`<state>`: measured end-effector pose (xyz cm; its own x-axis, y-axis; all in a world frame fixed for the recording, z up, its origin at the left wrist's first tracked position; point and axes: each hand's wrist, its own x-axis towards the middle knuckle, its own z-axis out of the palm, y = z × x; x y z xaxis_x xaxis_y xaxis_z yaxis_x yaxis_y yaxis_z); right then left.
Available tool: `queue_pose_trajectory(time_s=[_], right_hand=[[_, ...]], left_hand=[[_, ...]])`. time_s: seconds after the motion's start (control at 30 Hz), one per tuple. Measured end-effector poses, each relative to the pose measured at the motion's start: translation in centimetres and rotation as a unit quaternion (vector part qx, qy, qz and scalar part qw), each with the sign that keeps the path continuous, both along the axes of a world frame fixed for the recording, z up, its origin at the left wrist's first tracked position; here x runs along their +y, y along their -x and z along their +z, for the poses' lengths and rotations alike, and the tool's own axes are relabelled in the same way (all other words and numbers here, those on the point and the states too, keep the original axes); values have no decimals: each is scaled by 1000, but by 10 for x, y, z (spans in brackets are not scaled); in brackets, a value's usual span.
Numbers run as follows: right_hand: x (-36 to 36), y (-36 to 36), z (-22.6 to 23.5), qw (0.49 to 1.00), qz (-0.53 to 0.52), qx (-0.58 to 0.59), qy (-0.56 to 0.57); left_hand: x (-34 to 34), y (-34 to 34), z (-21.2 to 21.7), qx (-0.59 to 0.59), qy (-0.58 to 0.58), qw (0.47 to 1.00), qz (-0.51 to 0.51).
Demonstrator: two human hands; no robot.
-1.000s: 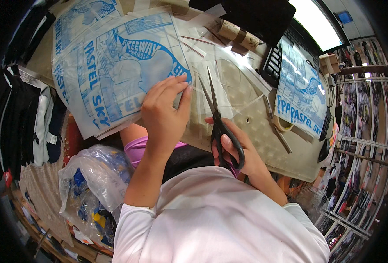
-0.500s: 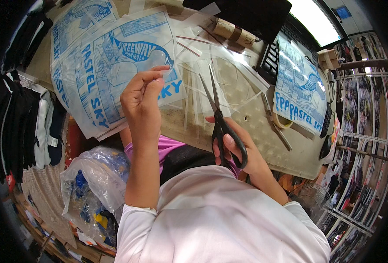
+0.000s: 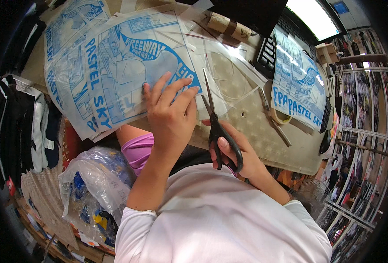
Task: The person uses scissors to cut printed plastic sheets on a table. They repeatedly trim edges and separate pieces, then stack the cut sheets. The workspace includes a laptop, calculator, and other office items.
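Fingers spread, my left hand (image 3: 171, 107) is over the lower right part of a clear film sheet (image 3: 135, 70) printed with blue line drawings and lettering. Whether its fingertips press on the film I cannot tell. In my right hand (image 3: 240, 151) is a pair of black-handled scissors (image 3: 217, 127), with finger and thumb in the loops. The scissor blades point away from me, slightly apart, just right of the sheet's edge. Another blue-printed sheet (image 3: 73, 19) lies partly under the first at the far left.
More printed film (image 3: 297, 81) leans over a keyboard (image 3: 266, 55) near a lit screen (image 3: 313, 19). Clear offcuts, a tape roll (image 3: 281, 117) and a brown roll (image 3: 229, 27) lie on the table (image 3: 264, 144). A plastic bag (image 3: 93, 179) of scraps sits left, below stacked dark garments (image 3: 18, 118).
My left hand has moved right, and its fingers have gone from a pinch to spread over the printed sheet. The right hand keeps the scissors in nearly the same place.
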<state>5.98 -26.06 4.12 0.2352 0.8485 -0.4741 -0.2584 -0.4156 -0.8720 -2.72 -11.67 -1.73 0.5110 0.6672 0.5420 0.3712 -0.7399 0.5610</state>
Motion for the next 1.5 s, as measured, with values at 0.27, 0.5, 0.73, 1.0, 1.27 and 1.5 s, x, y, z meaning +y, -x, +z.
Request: queue_pose_trajectory(time_s=[0.27, 0.5, 0.73, 1.0, 1.27, 1.5], right_hand=[[5, 3, -1, 1000, -14, 5, 20], [11, 5, -8, 999, -40, 27, 24], [15, 6, -5, 999, -34, 6, 24], [10, 9, -9, 998, -53, 21, 23], [9, 13, -12, 997, -72, 18, 31], [9, 13, -10, 996, -72, -2, 44]], left_hand=[[0, 4, 0, 8, 9, 999, -30], [0, 5, 0, 5, 19, 999, -36], [-1, 5, 1, 2, 20, 999, -38], [-1, 5, 0, -1, 20, 999, -40], [0, 5, 1, 7, 25, 999, -43], [0, 5, 0, 3, 25, 999, -44]])
